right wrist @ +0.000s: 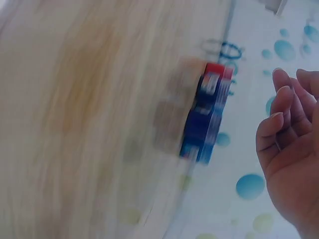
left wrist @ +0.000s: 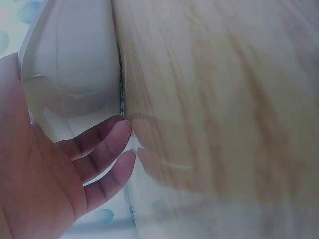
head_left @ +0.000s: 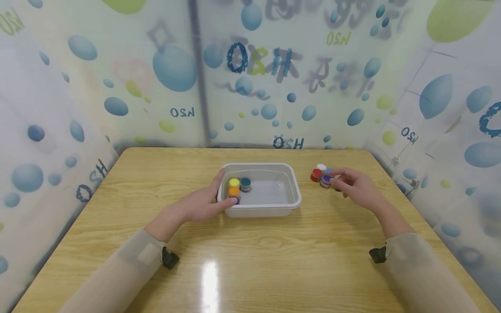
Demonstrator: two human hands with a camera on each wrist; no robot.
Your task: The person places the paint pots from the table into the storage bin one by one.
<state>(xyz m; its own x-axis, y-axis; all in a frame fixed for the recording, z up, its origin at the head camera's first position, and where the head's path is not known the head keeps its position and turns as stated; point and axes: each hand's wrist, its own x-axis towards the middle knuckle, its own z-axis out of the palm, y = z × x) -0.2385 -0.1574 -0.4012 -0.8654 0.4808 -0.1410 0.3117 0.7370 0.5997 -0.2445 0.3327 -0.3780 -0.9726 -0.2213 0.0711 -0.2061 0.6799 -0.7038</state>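
Contact by the empty, loosely bent right hand (head_left: 358, 188) may topple the purple-lidded cylindrical jar (head_left: 326, 181); the left hand (head_left: 201, 203) grips the white rectangular plastic tray (head_left: 260, 211).

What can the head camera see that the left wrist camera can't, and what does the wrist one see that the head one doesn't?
Only the head view: little coloured jars inside the white tub, a cluster of jars on the table right of it, and the right hand.
Only the left wrist view: fingertip reflections in the shiny table.
Both: the left hand, tub, table and spotted wall.
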